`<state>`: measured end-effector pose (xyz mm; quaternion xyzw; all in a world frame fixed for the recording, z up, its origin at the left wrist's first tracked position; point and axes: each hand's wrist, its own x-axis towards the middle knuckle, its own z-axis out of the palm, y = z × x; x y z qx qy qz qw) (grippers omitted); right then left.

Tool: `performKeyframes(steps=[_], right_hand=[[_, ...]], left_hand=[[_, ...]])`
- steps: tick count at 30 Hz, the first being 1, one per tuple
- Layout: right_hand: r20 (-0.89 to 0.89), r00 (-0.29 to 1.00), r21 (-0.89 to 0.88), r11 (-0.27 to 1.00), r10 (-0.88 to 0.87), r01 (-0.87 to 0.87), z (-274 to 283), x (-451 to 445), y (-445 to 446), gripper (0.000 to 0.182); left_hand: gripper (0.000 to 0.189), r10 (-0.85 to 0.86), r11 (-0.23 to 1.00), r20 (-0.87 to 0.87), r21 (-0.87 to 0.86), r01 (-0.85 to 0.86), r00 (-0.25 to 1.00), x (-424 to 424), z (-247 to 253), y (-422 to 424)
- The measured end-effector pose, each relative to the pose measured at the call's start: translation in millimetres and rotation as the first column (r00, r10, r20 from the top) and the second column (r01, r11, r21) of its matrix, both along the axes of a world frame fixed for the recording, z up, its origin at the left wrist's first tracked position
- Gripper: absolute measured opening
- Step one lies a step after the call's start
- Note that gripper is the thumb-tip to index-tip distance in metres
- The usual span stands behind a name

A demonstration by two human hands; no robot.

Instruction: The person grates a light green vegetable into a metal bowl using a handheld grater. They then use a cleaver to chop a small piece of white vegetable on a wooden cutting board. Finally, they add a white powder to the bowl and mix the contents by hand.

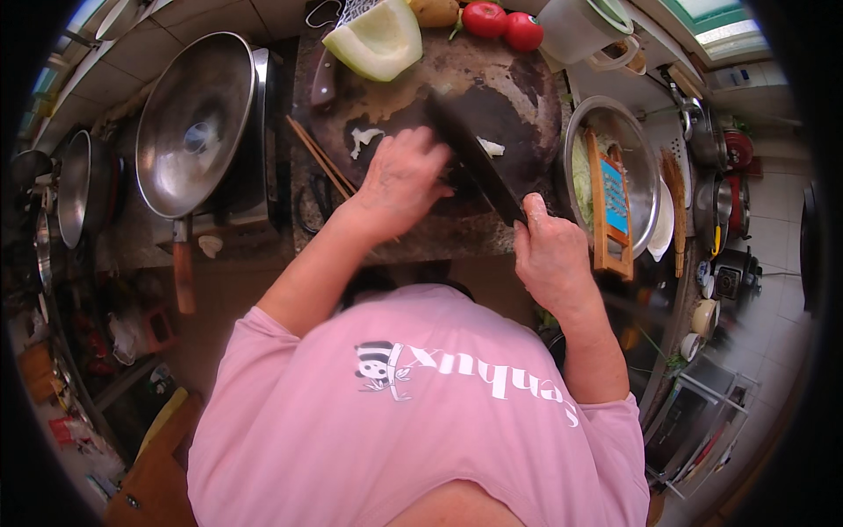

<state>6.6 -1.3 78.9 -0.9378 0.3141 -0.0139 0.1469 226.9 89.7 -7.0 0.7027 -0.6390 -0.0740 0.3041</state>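
My right hand (553, 247) grips the handle end of a dark-bladed kitchen cleaver (479, 166), its blade slanting up and left over a round chopping board (454, 62). Beside the blade, on its left, is my left hand (405, 181), blurred and with curled fingers; whether it pinches anything is hidden. Small white scraps (363, 139) lie on the board left of the blade, and another white piece (490, 146) sits just right of it. A pale green melon-like wedge (379, 43) rests at the board's far left, next to a brown knife handle (323, 80).
Two tomatoes (485, 18) and a potato (435, 12) lie at the back. A metal bowl (651, 165) with shredded pale greens and a wood-framed grater (600, 204) stands right. Chopsticks (323, 157) lie left of the board. Farther left, a wok (191, 125) sits by the stove.
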Motion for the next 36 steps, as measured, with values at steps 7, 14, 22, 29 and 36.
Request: performKeyframes(steps=[7, 14, 22, 29, 36], right_hand=[[0.019, 0.999, 0.025, 0.999, 0.032, -0.032, -3, 9, 4, 0.016], [0.056, 0.998, 0.050, 0.999, -0.025, 0.022, -3, 6, 5, 0.017], [0.059, 0.997, 0.069, 0.997, -0.042, 0.038, -1, 2, 12, 0.018], [0.073, 0.995, 0.112, 0.992, -0.068, 0.059, 0, -1, 17, 0.018], [0.127, 0.989, 0.152, 0.987, -0.074, 0.055, 10, 3, 30, 0.019]], left_hand=[[0.040, 0.003, 1.000, -0.070, -0.027, -0.005, 0.998, 7, -10, 10], [0.042, 0.042, 0.990, -0.118, -0.132, -0.057, 0.992, 0, -16, 0], [0.042, 0.056, 0.993, -0.264, -0.088, -0.082, 0.963, 0, -10, 8], [0.035, 0.000, 0.992, -0.145, -0.126, -0.018, 0.989, -1, -12, 7], [0.025, -0.013, 0.979, -0.114, -0.205, -0.011, 0.993, 1, -20, 9]])
